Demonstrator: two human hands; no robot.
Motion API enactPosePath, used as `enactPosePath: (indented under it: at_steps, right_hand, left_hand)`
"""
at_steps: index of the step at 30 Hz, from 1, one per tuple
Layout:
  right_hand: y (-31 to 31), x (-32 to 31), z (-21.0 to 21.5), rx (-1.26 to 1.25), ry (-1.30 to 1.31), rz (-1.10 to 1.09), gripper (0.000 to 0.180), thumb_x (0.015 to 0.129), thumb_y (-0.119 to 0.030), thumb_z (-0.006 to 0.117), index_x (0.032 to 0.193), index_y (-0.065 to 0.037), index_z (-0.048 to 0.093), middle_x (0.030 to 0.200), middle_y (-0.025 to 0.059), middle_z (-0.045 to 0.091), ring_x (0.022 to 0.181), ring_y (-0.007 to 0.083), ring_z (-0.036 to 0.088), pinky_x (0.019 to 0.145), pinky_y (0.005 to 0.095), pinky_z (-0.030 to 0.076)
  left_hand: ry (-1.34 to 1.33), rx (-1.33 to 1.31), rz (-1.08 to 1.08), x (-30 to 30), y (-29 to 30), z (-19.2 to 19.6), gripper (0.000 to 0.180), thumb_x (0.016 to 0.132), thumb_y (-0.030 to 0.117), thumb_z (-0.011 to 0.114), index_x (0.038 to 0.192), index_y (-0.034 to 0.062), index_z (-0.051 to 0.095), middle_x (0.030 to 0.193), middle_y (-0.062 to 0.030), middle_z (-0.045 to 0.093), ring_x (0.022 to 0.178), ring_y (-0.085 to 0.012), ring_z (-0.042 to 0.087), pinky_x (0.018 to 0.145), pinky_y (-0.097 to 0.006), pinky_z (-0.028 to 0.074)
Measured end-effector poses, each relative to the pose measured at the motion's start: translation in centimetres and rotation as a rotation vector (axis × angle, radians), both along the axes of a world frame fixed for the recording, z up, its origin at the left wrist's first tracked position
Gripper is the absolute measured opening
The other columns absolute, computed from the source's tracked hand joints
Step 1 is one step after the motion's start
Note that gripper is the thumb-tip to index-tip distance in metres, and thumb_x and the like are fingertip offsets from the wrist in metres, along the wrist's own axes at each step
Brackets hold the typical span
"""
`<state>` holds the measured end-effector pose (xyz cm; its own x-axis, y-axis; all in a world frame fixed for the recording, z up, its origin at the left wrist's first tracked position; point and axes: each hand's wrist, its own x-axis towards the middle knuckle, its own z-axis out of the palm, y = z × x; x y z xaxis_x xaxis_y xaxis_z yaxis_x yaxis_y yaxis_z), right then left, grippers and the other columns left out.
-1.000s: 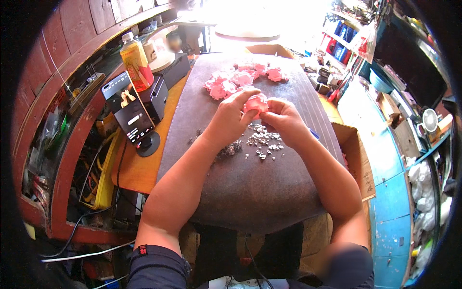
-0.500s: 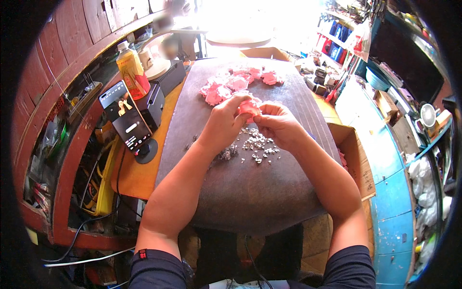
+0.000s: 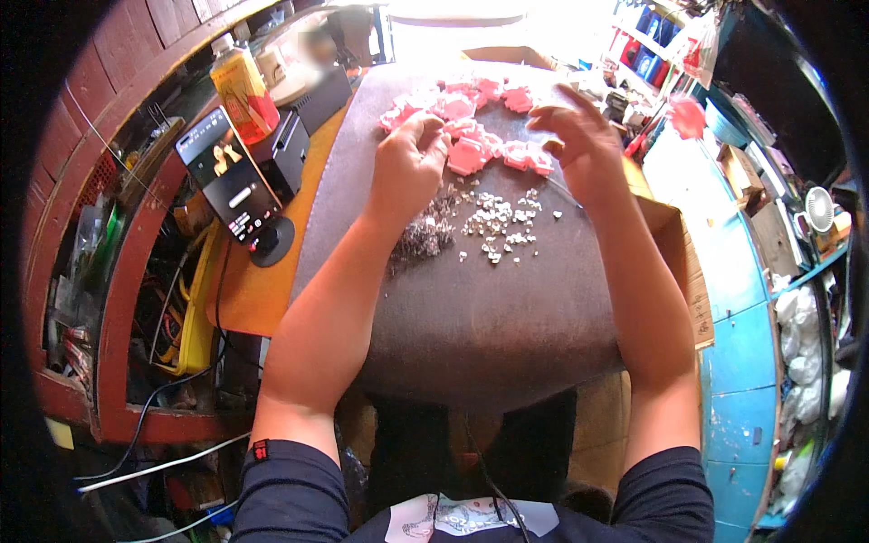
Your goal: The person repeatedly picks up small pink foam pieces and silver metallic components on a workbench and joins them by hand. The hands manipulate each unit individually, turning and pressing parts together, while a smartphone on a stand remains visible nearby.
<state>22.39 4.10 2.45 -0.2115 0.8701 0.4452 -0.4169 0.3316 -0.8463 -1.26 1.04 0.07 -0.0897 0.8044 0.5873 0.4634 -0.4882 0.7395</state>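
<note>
The yellow-and-red bottle (image 3: 244, 90) at the left carries a printed label, its characters too small to make out. In front of it, the phone (image 3: 226, 172) leans on a round black stand (image 3: 272, 242), its lit screen showing a figure, a pale rounded button and small lines of text. A red tag (image 3: 262, 450) with tiny pale marks sits on the left sleeve (image 3: 294, 493), a pale print with a drawing and lettering (image 3: 462, 518) crosses the shirt front, and dark marks run down the cardboard box (image 3: 690, 262) at the right. Both forearms reach forward over the dark work surface (image 3: 489, 321), elbows bent outward. The left hand (image 3: 407, 167) hangs back uppermost beside the pink flower-shaped pieces (image 3: 467, 156), its thumb and fingers curled close together; whether they pinch anything I cannot tell. The right hand (image 3: 584, 149) is raised, fingers loosely spread and apart from the pieces, which lie between the hands and beyond the left one. A blurred pink shape (image 3: 686, 118) shows well to its right. Nearer the person, small pale bits (image 3: 496, 217) lie scattered beside a dark tangled heap (image 3: 422, 237).
</note>
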Motion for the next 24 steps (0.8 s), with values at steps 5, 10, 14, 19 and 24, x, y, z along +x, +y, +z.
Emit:
enactPosePath:
  at_steps: [5,10,14,19,24]
  right_hand:
    - [2.3,-3.3,-3.7,0.499,-1.069,-0.641,0.037,0.089,-0.031,0.064,0.114,-0.003,0.066,0.104,0.0192,0.064,0.097,0.0334,0.063,0.085,0.0432,0.050]
    - [2.3,-7.0,-2.7,0.483,-1.454,-0.596,0.030,0.087,-0.031,0.066,0.103,-0.006,0.069,0.099,0.0191,0.064,0.096,0.0372,0.063,0.084,0.0456,0.049]
    - [2.2,-6.2,-2.4,0.284,-1.178,-0.484,0.027,0.081,-0.027,0.073,0.091,-0.003,0.067,0.082,0.0154,0.069,0.079,0.0300,0.067,0.076,0.0431,0.051]
    - [2.1,-4.8,-3.1,-0.021,-0.640,-0.189,0.031,0.081,-0.029,0.078,0.089,-0.002,0.064,0.074,0.0077,0.065,0.066,0.0138,0.061,0.060,0.0291,0.048]
    - [-0.7,-4.8,-2.8,-0.217,-0.290,0.098,0.018,0.085,-0.019,0.076,0.088,-0.007,0.062,0.074,0.0015,0.065,0.059,0.0065,0.058,0.053,0.0191,0.040]
  left_hand:
    - [0.002,-0.079,-0.023,0.6,0.2,-0.1,0.021,0.091,0.006,0.060,0.109,-0.0046,0.065,0.101,-0.0141,0.070,0.095,-0.0194,0.067,0.086,-0.031,0.051]
    - [0.152,-0.071,0.016,0.1,0.2,-0.6,0.023,0.089,0.008,0.064,0.108,-0.0048,0.065,0.099,-0.0165,0.071,0.093,-0.0204,0.068,0.084,-0.032,0.052]
    - [0.200,-0.076,0.006,0.1,-0.1,-0.5,0.031,0.086,0.010,0.069,0.112,-0.0049,0.063,0.101,-0.0162,0.069,0.092,-0.0208,0.067,0.083,-0.032,0.053]
    - [0.071,-0.187,-0.136,0.5,-0.5,0.2,0.051,0.082,0.013,0.076,0.125,-0.0041,0.053,0.101,-0.0127,0.067,0.091,-0.0167,0.065,0.076,-0.028,0.053]
    - [-0.203,-0.235,-0.299,1.4,-1.5,0.7,0.038,0.093,0.007,0.062,0.126,-0.0075,0.050,0.097,-0.0109,0.068,0.078,-0.0120,0.065,0.070,-0.024,0.052]
